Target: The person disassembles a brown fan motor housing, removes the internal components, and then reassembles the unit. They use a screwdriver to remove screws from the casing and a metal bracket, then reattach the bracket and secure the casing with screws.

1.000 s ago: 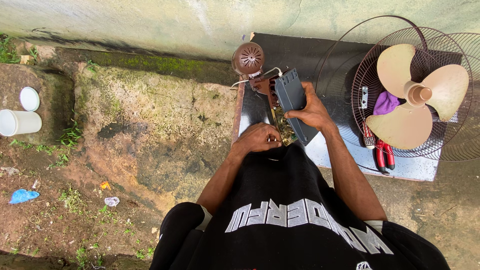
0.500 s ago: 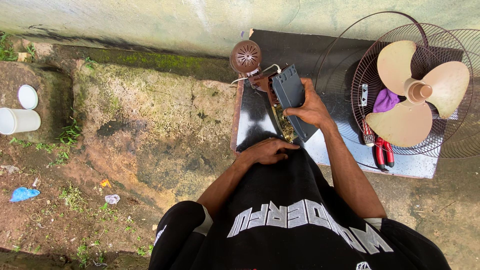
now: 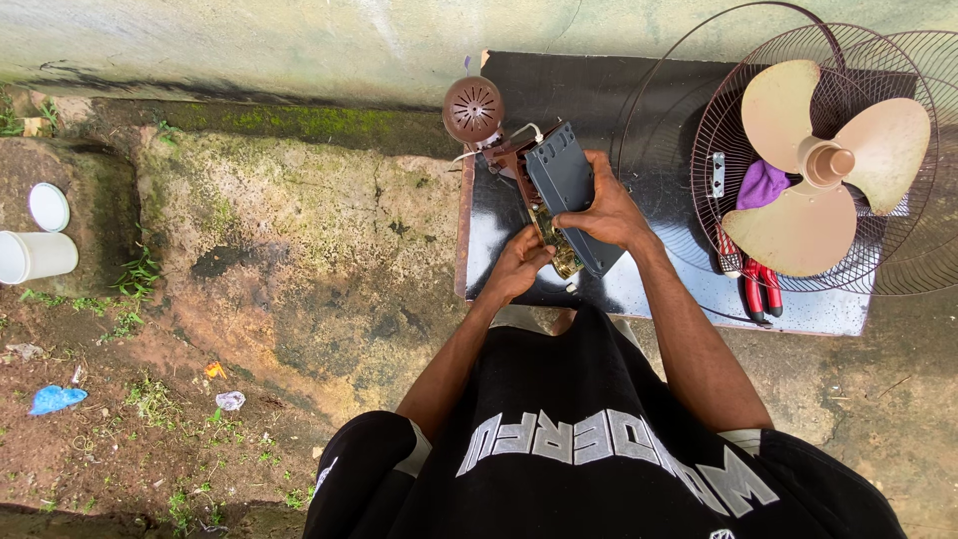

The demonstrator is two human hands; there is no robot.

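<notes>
My right hand (image 3: 606, 213) grips a grey metal fan housing (image 3: 564, 180) with brown plastic parts, held over a dark shiny board (image 3: 639, 289). My left hand (image 3: 521, 263) touches the brassy part (image 3: 562, 255) at the housing's lower end, fingers pinched on it. A round brown vented motor cap (image 3: 473, 109) hangs off the housing's far end by white wires.
A wire fan guard (image 3: 878, 200) with a beige three-blade propeller (image 3: 823, 165) and a purple cloth (image 3: 761, 184) lies on the board's right. Red-handled pliers (image 3: 760, 289) lie beneath it. A white cup (image 3: 35, 256) and lid (image 3: 48, 206) sit far left on mossy concrete.
My left hand dropped back toward my body, then came up again to the housing's lower end. My right hand kept hold of the housing.
</notes>
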